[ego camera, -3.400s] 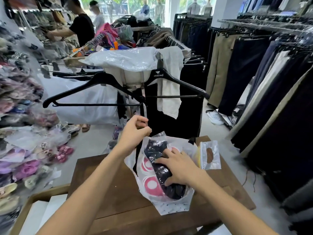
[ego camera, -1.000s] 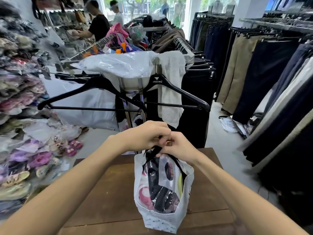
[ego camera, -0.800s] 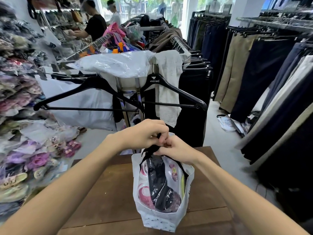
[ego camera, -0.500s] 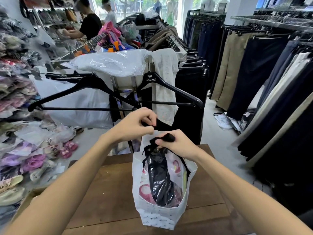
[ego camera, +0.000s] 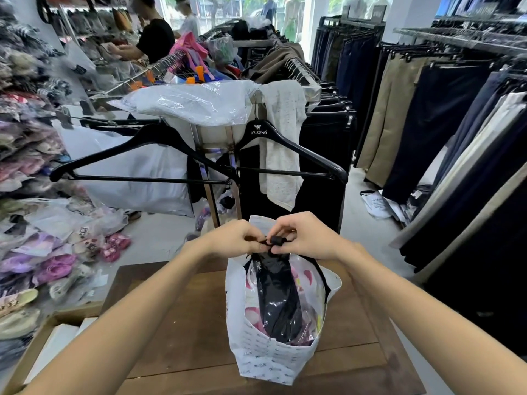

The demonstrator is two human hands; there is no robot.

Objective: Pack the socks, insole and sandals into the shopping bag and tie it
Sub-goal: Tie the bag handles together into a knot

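Note:
A white patterned shopping bag [ego camera: 263, 357] stands upright on the wooden table [ego camera: 182, 337]. Inside it I see dark socks in clear plastic [ego camera: 278, 303] and pink-and-white sandals [ego camera: 253, 315]; a sliver of yellow shows at the right, and the insole is hidden. The bag's black handle straps [ego camera: 272, 242] are gathered above its mouth. My left hand [ego camera: 236, 238] and my right hand [ego camera: 306, 238] meet there, both pinching the black straps, where a small loop or knot shows.
Two black hangers [ego camera: 199, 163] hang on a metal rack just beyond the table. Piles of bagged sandals [ego camera: 42, 252] lie at the left. Trouser racks [ego camera: 456, 124] line the right. Two people [ego camera: 155, 38] stand at the back left.
My hands had parted with the strap in my right hand; now they have come together again on the straps above the bag. The bag stays upright in the same place.

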